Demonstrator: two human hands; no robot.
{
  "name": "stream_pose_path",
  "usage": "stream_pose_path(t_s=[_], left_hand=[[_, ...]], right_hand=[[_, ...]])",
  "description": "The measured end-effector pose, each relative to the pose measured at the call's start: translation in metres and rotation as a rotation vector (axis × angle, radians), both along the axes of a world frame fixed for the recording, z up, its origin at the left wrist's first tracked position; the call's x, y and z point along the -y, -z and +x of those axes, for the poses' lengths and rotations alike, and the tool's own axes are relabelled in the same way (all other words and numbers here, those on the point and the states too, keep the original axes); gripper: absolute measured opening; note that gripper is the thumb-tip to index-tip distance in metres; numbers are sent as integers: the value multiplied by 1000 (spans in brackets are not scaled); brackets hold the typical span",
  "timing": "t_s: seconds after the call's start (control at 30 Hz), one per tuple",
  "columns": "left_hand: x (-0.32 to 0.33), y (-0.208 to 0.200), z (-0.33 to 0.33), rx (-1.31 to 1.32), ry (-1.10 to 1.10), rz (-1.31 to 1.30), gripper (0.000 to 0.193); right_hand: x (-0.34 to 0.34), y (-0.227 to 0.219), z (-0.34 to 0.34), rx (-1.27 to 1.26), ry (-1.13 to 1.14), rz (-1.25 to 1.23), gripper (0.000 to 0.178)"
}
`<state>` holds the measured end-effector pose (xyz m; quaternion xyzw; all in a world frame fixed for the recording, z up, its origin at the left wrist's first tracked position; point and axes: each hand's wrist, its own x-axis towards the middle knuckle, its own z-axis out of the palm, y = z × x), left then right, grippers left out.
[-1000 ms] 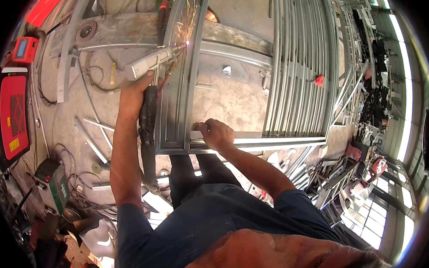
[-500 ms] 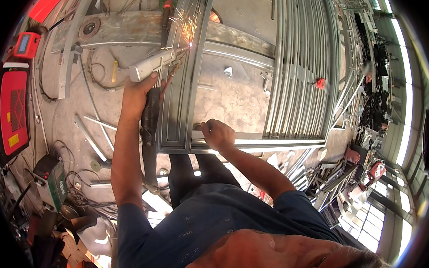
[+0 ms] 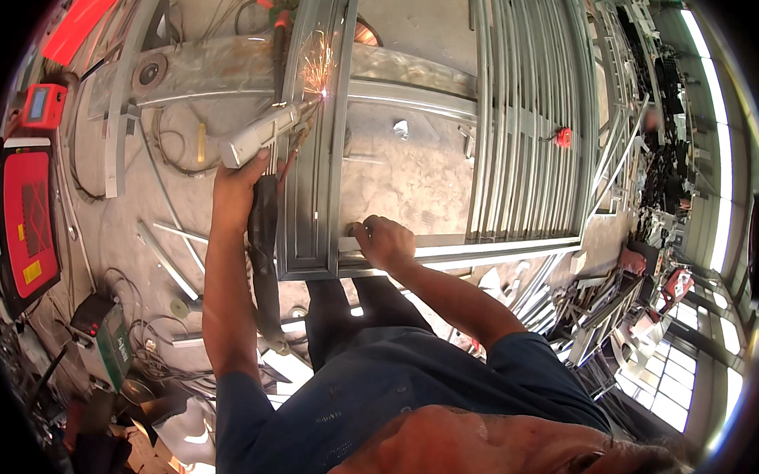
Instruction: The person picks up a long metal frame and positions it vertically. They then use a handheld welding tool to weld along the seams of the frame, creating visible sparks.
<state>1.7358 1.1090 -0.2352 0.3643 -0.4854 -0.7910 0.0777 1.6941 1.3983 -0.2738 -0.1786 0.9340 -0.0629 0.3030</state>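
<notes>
My left hand point(image 3: 236, 182) is closed around the grip of a pale handheld welding gun point(image 3: 260, 135). The gun's nozzle meets the wide grooved side member of a grey metal frame point(image 3: 306, 239), with a bright point and orange sparks point(image 3: 319, 63) at the tip. A dark sleeved cable point(image 3: 264, 258) hangs from the gun along my left forearm. On the near rail of the frame rests my right hand point(image 3: 386, 243), fingers curled in. What lies inside those fingers, if anything, is hidden.
Parallel metal bars point(image 3: 517, 116) fill the frame's right part, with a red tape measure point(image 3: 562, 137) on them. At far left stands a red and black machine point(image 3: 31, 216); below it, a green box unit point(image 3: 104, 340). Loose cables point(image 3: 162, 359) and metal strips point(image 3: 168, 259) lie on the floor.
The view has tilted a little, so the whole scene shifts. Along the frame's side member the gun tip stays at nearly the same spot, still sparking. My right hand stays on the rail.
</notes>
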Motion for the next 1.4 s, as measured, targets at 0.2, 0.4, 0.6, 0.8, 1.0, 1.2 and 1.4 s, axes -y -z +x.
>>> stream_pose_path(t_s=[0.2,0.4,0.6,0.8,1.0,1.2,1.4], left_hand=[[-4,-10,4,21,43,10,37],[-6,-10,7,13,43,-5,37],[-19,-16,28,-76,-70,-160,39],[-75,-38,39,126,98,-628,52],[-123,-30,25,300,320,-1049,79],[-138,-34,-2,408,409,-1182,80],[-140,-26,-17,500,422,-1277,81]], right_hand=[[0,1,0,-3,-7,-10,45],[2,0,-1,-2,-12,3,45],[-1,2,0,-3,-17,-2,45],[-4,4,-1,-18,-36,-17,46],[-4,3,-3,6,-33,-30,47],[-4,-1,-6,43,-23,-54,48],[-8,5,-5,19,-17,-101,49]])
